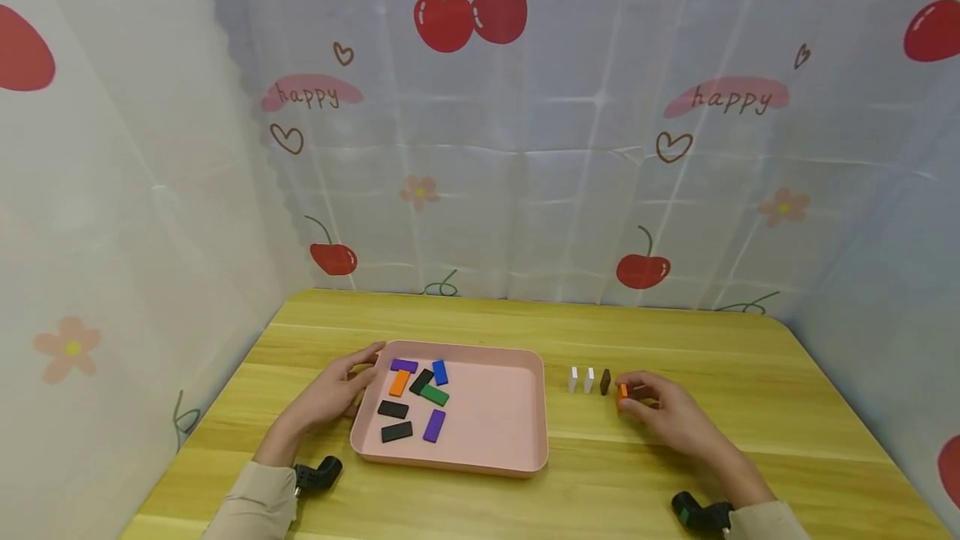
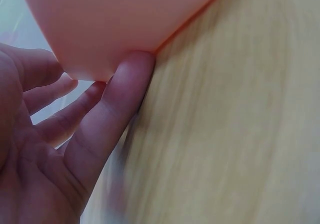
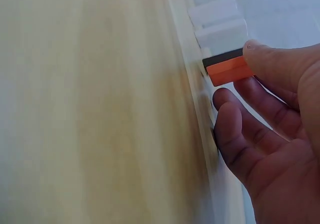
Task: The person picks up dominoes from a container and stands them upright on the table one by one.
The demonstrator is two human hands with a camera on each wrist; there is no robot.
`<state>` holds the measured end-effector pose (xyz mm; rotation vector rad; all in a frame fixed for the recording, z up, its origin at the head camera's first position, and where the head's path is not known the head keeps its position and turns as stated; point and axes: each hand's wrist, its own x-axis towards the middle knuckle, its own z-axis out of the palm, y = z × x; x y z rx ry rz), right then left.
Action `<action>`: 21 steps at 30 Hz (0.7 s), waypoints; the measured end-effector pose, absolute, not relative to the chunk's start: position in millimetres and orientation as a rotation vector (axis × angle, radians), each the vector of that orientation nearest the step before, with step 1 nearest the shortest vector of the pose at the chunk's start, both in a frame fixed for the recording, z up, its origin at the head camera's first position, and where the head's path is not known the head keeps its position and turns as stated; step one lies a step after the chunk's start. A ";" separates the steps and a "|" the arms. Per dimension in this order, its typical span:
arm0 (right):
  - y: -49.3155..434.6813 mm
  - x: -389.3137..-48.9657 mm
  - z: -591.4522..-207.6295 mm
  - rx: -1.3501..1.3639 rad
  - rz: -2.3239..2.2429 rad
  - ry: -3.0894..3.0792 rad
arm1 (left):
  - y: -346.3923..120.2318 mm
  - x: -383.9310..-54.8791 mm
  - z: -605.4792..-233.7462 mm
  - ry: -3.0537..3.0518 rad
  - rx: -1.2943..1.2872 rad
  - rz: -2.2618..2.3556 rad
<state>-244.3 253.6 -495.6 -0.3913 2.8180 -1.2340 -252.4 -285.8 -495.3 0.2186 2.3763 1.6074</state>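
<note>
My right hand (image 1: 671, 415) pinches an orange domino-like block (image 1: 622, 392) between thumb and fingers; it is upright at the right end of a short row. Left of it stand a dark brown or black block (image 1: 605, 382) and two white blocks (image 1: 588, 379). In the right wrist view the orange block (image 3: 230, 71) appears close beside the dark one (image 3: 222, 58). My left hand (image 1: 333, 390) touches the left side of the pink tray (image 1: 487, 407), its fingers fairly straight. The left wrist view shows thumb and fingertips against the tray's outer wall (image 2: 115, 29).
Inside the tray's left half lie several flat blocks: purple (image 1: 434, 426), black (image 1: 397, 432), green (image 1: 434, 394), blue (image 1: 440, 372) and orange (image 1: 400, 382). A wooden table (image 1: 615, 490) carries everything. Printed curtains (image 1: 510, 215) close off the back and sides.
</note>
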 end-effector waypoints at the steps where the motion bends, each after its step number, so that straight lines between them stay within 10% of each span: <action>1: 254.6 -245.7 -496.3 -0.390 -1.234 2.826 | -285.9 -252.7 -495.5 2.379 0.212 1.608; 21: 261.1 -259.5 -496.8 -0.351 -1.227 2.810 | -284.8 -253.8 -499.0 2.413 0.199 1.585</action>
